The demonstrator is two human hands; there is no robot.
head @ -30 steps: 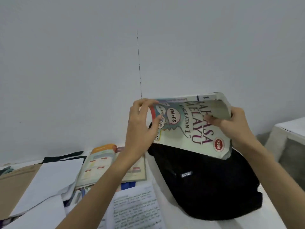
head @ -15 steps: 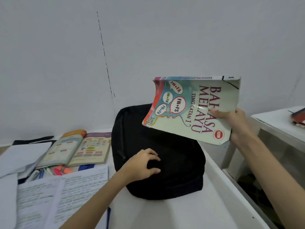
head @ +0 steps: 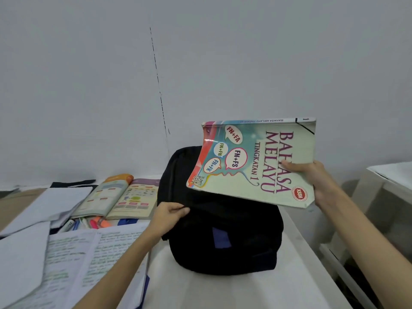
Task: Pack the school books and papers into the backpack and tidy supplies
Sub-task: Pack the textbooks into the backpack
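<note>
The pale green paperback textbook [head: 252, 161], its cover printed "Bahasa Melayu Tingkatan 1", was held in the air above the black fabric backpack [head: 223, 230], spine upward and cover facing the camera. The right hand [head: 312, 177] had a closed grip on its right edge, thumb on the cover and the other fingers hidden behind the book. The book's lower edge covered the backpack's upper right part, so whether the two touched could not be told.

The backpack stood on the white surface [head: 211, 291]. The left hand [head: 169, 216] pinched a fold of black fabric at the backpack's left side; the fabric was too dark to show a zipper or opening. A blue patch showed on the backpack's front.

Left of the backpack lay an open illustrated book [head: 120, 197] with an orange cover edge. Before it, orange and pink highlighters [head: 98, 223] were partly tucked under its lower edge. Nearer the camera, left of the backpack, handwritten sheets [head: 89, 255] lay blurred and unreadable, cut off by the frame. Farther left, blank white papers [head: 53, 201] overlapped.
</note>
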